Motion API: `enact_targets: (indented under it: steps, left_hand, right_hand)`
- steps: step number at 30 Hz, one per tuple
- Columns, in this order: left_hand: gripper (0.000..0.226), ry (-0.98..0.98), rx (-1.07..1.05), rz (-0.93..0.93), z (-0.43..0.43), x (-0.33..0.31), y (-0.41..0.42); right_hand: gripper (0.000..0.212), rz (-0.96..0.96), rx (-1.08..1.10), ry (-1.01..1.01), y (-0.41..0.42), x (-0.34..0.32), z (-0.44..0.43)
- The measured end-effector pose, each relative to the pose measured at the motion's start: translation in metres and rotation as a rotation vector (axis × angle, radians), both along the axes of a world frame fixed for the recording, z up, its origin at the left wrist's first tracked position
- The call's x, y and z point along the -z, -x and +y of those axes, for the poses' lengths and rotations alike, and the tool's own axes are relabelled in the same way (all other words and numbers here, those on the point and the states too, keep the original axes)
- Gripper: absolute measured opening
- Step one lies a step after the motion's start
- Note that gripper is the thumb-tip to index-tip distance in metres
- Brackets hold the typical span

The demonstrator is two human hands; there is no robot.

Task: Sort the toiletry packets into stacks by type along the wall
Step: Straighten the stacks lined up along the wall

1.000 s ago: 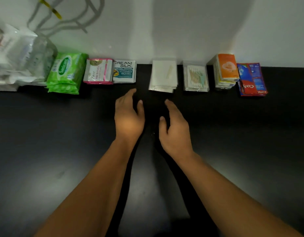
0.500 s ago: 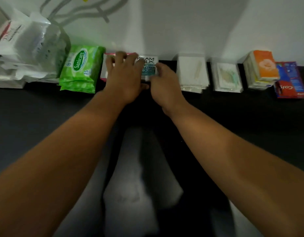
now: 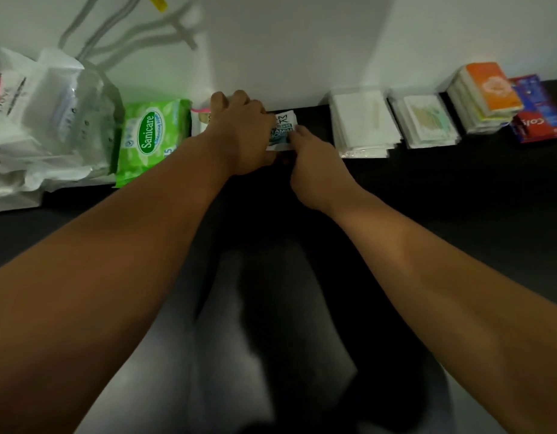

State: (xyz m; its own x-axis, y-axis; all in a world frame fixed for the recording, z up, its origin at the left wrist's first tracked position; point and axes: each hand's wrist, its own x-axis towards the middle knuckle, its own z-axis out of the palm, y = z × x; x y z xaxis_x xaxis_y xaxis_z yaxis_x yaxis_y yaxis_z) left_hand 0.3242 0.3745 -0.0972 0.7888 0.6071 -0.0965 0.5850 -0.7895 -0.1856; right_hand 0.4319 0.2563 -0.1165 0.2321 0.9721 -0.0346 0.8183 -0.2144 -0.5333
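Row along the wall, on the black counter, listed left to right.

Item 1: white plastic bags, crumpled, sitting at the far left and touching item 2.

Item 2: green Sanicare wipes pack, lying flat, just beside the bags.

Item 3: pink-edged sachet stack; my left hand is lying over it, fingers curled down on top, hiding nearly all of it. Whether I am gripping it, I cannot tell.

Item 4: Cream Silk sachet stack, white and teal, just right of item 3. My right hand is touching its right edge with fingertips; a closed grip is not visible. The two hands are sitting close together, blocking both stacks.

Item 5: plain white packet stack, standing apart from item 4.

Item 6: cotton bud packet stack, beside item 5.

Item 7: orange-topped packet stack.

Item 8: red and blue toothpaste sachets, touching item 7 at the far right.
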Motion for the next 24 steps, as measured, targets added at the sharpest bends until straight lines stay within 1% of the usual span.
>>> enact_targets:
  steps: [3,5,7,8,11,14,16,19,21,24]
  left_hand:
    - [0.082,-0.004,0.033,-0.020,-0.021,0.003,0.010]
    - [0.086,0.017,0.035,-0.059,-0.043,0.005,0.018]
    - [0.083,0.032,0.042,-0.103,-0.064,0.006,0.025]
    - [0.082,0.044,0.045,-0.132,-0.074,0.007,0.029]
    - [0.076,0.110,0.023,-0.251,-0.101,0.012,0.039]
    - [0.068,0.150,0.012,-0.362,-0.120,0.025,0.045]
    - [0.067,0.136,0.013,-0.393,-0.128,0.033,0.048]
    - [0.066,0.110,-0.035,-0.449,-0.140,0.040,0.052]
    - [0.063,0.096,-0.069,-0.482,-0.147,0.042,0.053]
    - [0.055,0.094,-0.063,-0.490,-0.152,0.044,0.051]
  right_hand:
    - [0.051,-0.007,0.025,-0.029,0.006,0.006,-0.022]
    - [0.057,-0.007,0.047,0.017,0.008,0.009,-0.042]
    - [0.054,0.004,0.038,0.038,0.007,0.013,-0.064]
    - [0.051,0.001,0.034,0.015,0.007,0.014,-0.075]
    - [0.044,-0.044,0.032,-0.130,0.006,0.023,-0.101]
    - [0.040,-0.046,0.029,-0.255,0.003,0.029,-0.118]
    - [0.038,-0.054,0.036,-0.305,0.001,0.030,-0.125]
    - [0.039,-0.069,0.051,-0.328,0.000,0.028,-0.129]
    - [0.040,-0.037,0.059,-0.356,-0.001,0.025,-0.129]
    - [0.041,-0.002,0.051,-0.370,-0.011,0.023,-0.128]
